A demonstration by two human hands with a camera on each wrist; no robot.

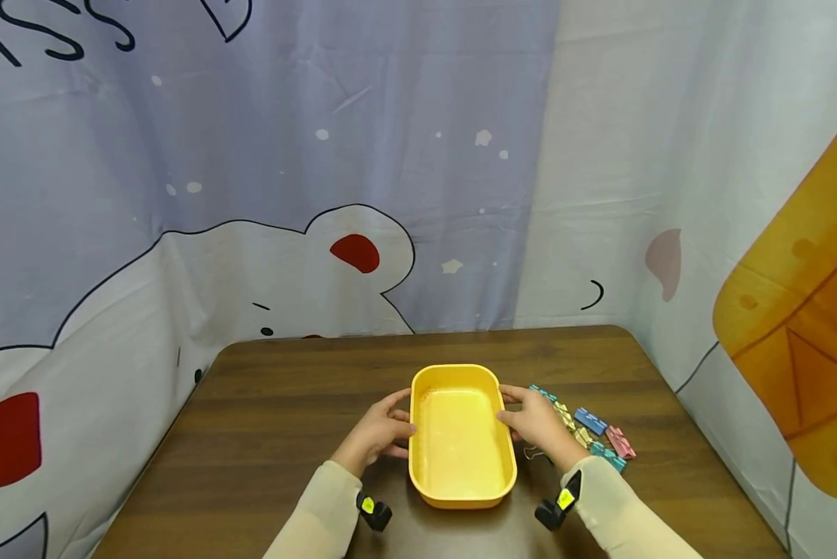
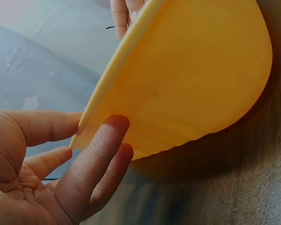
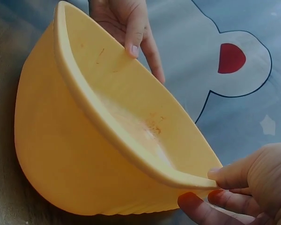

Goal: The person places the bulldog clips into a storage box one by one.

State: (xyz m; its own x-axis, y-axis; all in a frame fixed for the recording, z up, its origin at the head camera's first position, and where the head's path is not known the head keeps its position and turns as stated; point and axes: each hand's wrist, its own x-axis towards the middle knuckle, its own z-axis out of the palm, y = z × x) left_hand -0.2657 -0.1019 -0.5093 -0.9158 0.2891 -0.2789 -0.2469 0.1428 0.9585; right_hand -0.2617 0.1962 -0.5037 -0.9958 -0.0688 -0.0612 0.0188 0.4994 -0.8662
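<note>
A yellow rectangular plastic tub (image 1: 463,446) with rounded corners stands between the two hands, its open top facing up. My left hand (image 1: 380,427) holds its left side. In the left wrist view, the thumb meets the rim while other fingers (image 2: 96,164) lie against the outer wall (image 2: 192,70). On the opposite side, my right hand (image 1: 537,419) grips the rim, thumb on top and fingers beneath, as the right wrist view shows. Inside the tub (image 3: 117,110) there are a few small reddish marks and nothing else visible.
Beside the right hand lie several binder clips on the brown wooden table (image 1: 286,442): a blue clip (image 1: 590,421), a pink clip (image 1: 620,442), a teal clip (image 1: 609,456) and yellow ones, partly hidden by the hand. A printed curtain (image 1: 390,140) hangs behind the table.
</note>
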